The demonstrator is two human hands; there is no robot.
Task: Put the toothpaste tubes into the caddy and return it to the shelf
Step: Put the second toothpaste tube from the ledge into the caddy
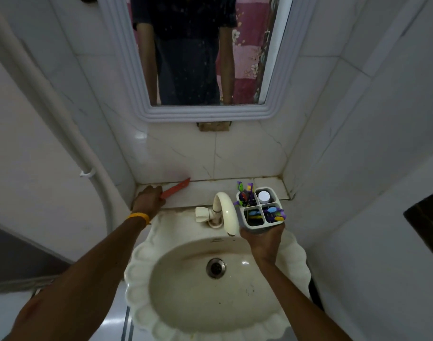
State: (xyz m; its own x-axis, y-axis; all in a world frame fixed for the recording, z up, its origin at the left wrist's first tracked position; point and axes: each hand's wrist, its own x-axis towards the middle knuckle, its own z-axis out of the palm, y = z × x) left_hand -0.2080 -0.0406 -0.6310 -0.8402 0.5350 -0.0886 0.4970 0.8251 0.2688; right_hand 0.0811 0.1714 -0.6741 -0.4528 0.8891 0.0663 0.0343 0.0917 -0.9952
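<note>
The red toothpaste tube (pixel 176 190) lies on the tiled shelf (pixel 205 190) behind the sink, at its left end, with the far end angled toward the back wall. Your left hand (pixel 149 201) has its fingers closed over the near end of the tube; the tube does not yet appear lifted clear of the shelf.

The caddy (pixel 259 210) is off the shelf. Your right hand (pixel 262 239) holds it from below, fingers wrapped around its base, just right of the tap (pixel 225 210) and above the sink (pixel 210 286) rim. The caddy has four compartments. Three hold toothbrushes (pixel 245 193); the back right one holds a white-capped item (pixel 263 196), possibly a tube stood upright, but this cannot be confirmed.

Status: loading is in progress. Remaining steps, as judged here:
1. Carry the red tube across to the caddy and insert it in a compartment.
2. Check for further tubes; none other is visible.
3. Set the caddy back on the shelf.
</note>
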